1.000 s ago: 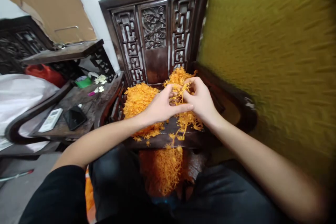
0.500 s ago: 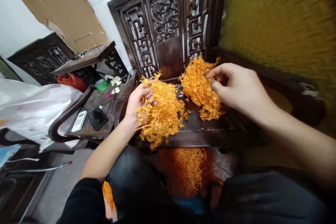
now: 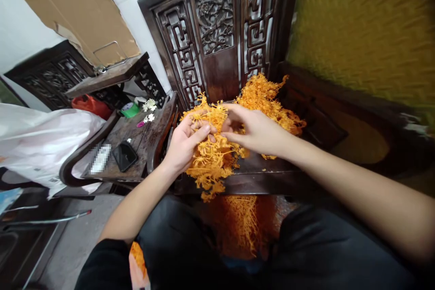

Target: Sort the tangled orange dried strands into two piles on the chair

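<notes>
A bushy bunch of orange plastic-like sprigs (image 3: pixel 214 158) hangs over the front edge of a dark wooden seat. My left hand (image 3: pixel 185 142) is closed around its upper left part, thumb across the stems. From the right, my right hand (image 3: pixel 253 129) reaches to the same bunch with curled fingers; its fingertips are partly hidden among the orange sprigs, and what they pinch, if anything, is too small to make out. Behind my right hand lies a second orange heap (image 3: pixel 263 95) on the seat.
Between my knees, lower down, is more orange material (image 3: pixel 243 217). On the left side table (image 3: pixel 144 138) are a black phone (image 3: pixel 125 156), green tape (image 3: pixel 129 109) and small white flowers (image 3: pixel 149 105). A carved wooden backrest (image 3: pixel 220 70) rises behind the seat.
My right hand has moved left from the second heap to the bunch at my left hand. My left thumb now lies across the sprigs, and the held bunch has turned slightly.
</notes>
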A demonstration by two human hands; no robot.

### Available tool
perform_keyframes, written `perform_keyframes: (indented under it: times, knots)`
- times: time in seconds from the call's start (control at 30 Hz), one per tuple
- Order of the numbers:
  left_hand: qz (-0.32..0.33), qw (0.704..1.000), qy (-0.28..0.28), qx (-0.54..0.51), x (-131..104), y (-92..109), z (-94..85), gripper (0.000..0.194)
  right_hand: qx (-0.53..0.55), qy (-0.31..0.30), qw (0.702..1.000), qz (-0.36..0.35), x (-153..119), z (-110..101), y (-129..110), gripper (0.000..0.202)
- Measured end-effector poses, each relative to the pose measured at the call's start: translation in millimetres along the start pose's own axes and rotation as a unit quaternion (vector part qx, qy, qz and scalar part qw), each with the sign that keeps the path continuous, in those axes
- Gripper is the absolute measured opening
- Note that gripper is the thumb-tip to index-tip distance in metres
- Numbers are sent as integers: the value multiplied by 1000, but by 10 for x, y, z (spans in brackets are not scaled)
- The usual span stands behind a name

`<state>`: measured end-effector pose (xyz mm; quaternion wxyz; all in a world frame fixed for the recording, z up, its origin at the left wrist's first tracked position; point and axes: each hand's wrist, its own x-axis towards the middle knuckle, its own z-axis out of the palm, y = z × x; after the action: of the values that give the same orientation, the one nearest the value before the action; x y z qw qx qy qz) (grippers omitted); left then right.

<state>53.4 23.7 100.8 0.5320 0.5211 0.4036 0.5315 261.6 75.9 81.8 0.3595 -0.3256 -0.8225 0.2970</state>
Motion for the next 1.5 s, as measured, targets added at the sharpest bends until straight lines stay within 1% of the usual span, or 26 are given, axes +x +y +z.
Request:
perform_keyframes:
  times: [0.03, 0.07, 0.1, 0.13, 0.2, 0.23, 0.3, 0.37, 0.43, 0.5, 0.57, 0.6, 0.63, 0.7, 0.8, 0.87, 0.97, 1.0, 1.03, 1.07, 1.13, 1.17, 1.2, 1.27, 1.37, 1.5]
  knots:
    - [0, 1000, 3, 1, 5, -3, -20, 45, -24, -10, 1000, 11, 31, -17, 53, 48]
    - [-2, 1000, 5, 8, 8, -6, -38, 44, -37, 4, 999, 15, 58, -37, 89, 34]
    - [-5, 1000, 7, 20, 10, -9, -51, 41, -29, 43, 999, 14, 80, -55, 104, 24]
    - [-11, 999, 8, 35, 13, -14, -57, 39, 1, 96, 995, 10, 95, -70, 98, 20]
    - [-25, 998, 6, 57, 24, -30, -47, 36, 102, 175, 979, 7, 103, -76, 30, 27]
    - [-29, 998, 4, 59, 34, -41, -32, 36, 149, 180, 972, 12, 100, -64, -20, 33]
    - [-22, 998, 14, 48, 60, -60, 5, 35, 195, 148, 969, 29, 85, -20, -114, 40]
    - [-13, 998, 36, 42, 86, -59, 30, 35, 190, 131, 972, 46, 79, 15, -154, 32]
    - [-41, 997, 40, 48, 102, -32, 28, 34, 162, 158, 973, 46, 97, -13, -105, 22]
    - [-98, 994, 14, 51, 103, 8, -2, 34, 142, 251, 957, 41, 135, -135, 36, 21]
    - [-142, 988, -13, 52, 94, 38, -45, 33, 160, 368, 914, 51, 173, -315, 225, 22]
    - [-157, 986, -21, 57, 89, 43, -63, 33, 187, 406, 892, 65, 183, -399, 313, 25]
    - [-166, 984, -27, 65, 85, 39, -76, 32, 214, 407, 884, 83, 184, -462, 382, 28]
    - [-175, 980, -29, 89, 82, 14, -82, 30, 244, 328, 906, 112, 158, -490, 433, 28]
    - [-145, 981, -19, 131, 86, -46, -47, 29, 253, 185, 941, 130, 95, -303, 299, 22]
    - [-104, 981, -16, 163, 84, -79, -12, 28, 244, 138, 949, 142, 70, -132, 146, 14]
    - [-65, 978, -32, 197, 68, -91, 28, 22, 190, 78, 967, 153, 75, -5, 4, 32]
    - [-64, 977, -38, 201, 61, -84, 34, 19, 161, 75, 973, 146, 86, -18, 4, 40]
    - [-70, 977, -44, 199, 54, -73, 34, 18, 136, 95, 977, 134, 101, -56, 29, 46]
    - [-82, 976, -48, 195, 50, -58, 30, 17, 122, 140, 975, 123, 118, -115, 76, 50]
    - [-114, 975, -49, 183, 48, -28, 8, 19, 140, 260, 949, 113, 147, -257, 196, 53]
    - [-130, 974, -48, 178, 50, -15, -7, 20, 164, 300, 933, 111, 153, -318, 248, 51]
    - [-144, 973, -46, 173, 53, -6, -21, 21, 186, 307, 927, 112, 152, -358, 281, 49]
    - [-157, 972, -43, 168, 59, -2, -42, 22, 216, 233, 941, 118, 124, -353, 270, 42]
    - [-151, 970, -61, 178, 56, -22, -40, 22, 220, 82, 967, 99, 50, -163, 93, 27]
    - [-134, 964, -104, 206, 29, -56, 1, 18, 102, 12, 994, 34, -5, 84, -139, 21]
